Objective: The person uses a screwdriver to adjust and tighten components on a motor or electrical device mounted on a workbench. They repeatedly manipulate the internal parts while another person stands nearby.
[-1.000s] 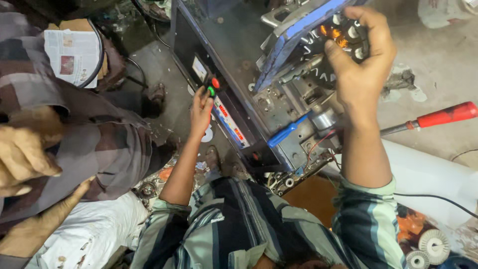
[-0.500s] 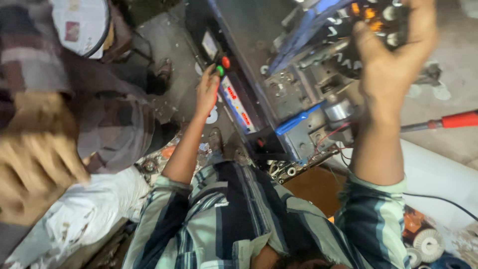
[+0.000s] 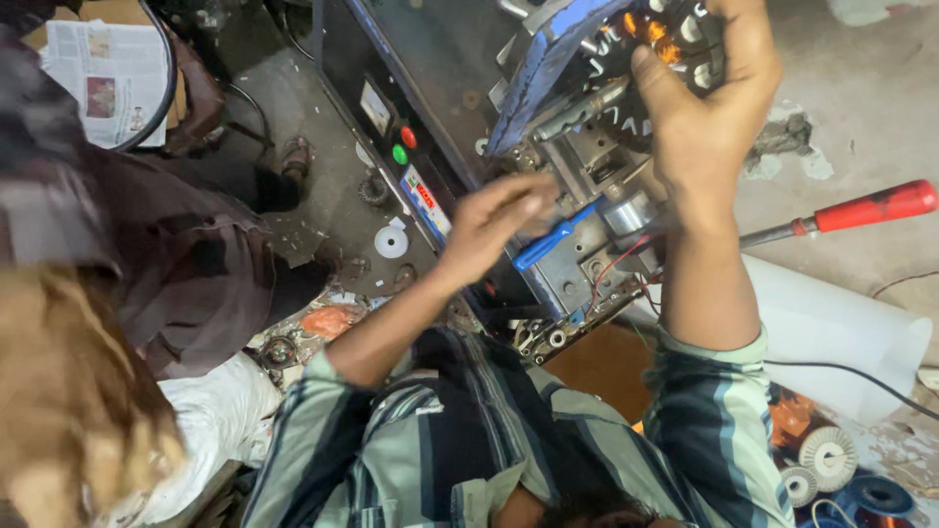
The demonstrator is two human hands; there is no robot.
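My right hand (image 3: pixel 706 117) is closed around a round black motor stator with orange copper coils (image 3: pixel 653 39), held against the top of a dark winding machine (image 3: pixel 577 166). My left hand (image 3: pixel 494 227) hovers blurred over the machine's middle, fingers loosely stretched and holding nothing, just left of a blue lever (image 3: pixel 550 241). The green button (image 3: pixel 399 154) and red button (image 3: pixel 408 137) sit on the machine's front panel, up and left of that hand.
Another person in a dark checked shirt (image 3: pixel 147 244) crouches at the left, one blurred hand (image 3: pixel 68 391) in the lower left. A red-handled screwdriver (image 3: pixel 861 208) lies over a white sheet (image 3: pixel 831 328). White toothed wheels (image 3: pixel 827 455), a newspaper (image 3: pixel 108 83), a white ring (image 3: pixel 391 242).
My left hand has come off the green and red buttons and moved right toward the blue lever. My right hand still grips the stator.
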